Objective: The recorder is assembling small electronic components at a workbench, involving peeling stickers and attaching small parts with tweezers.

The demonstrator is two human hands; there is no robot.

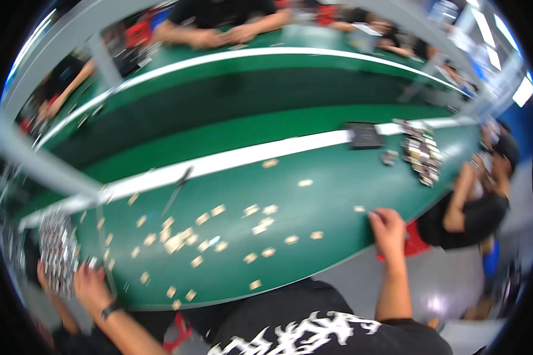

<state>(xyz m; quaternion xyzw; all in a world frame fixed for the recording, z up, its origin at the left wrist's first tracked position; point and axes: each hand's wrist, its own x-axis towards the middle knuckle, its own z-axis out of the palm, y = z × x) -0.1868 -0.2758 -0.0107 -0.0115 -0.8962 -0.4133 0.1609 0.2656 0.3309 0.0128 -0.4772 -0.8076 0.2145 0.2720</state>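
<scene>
Across the green table (pixel 302 216), pale pieces (pixel 218 210) lie scattered, suggesting unfinished work. Left hand (pixel 92 286), beside the silvery pile (pixel 57 251), and right hand (pixel 389 228) are well apart; grips cannot be told.

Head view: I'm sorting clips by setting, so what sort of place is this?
Probably a factory workshop: a long green table strewn with small pale pieces, a heap of parts near its right end, and a co-worker beside it.

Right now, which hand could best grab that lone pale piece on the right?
Likely the right hand: it is beside the pale piece; the left hand is far off by the silvery pile.
</scene>
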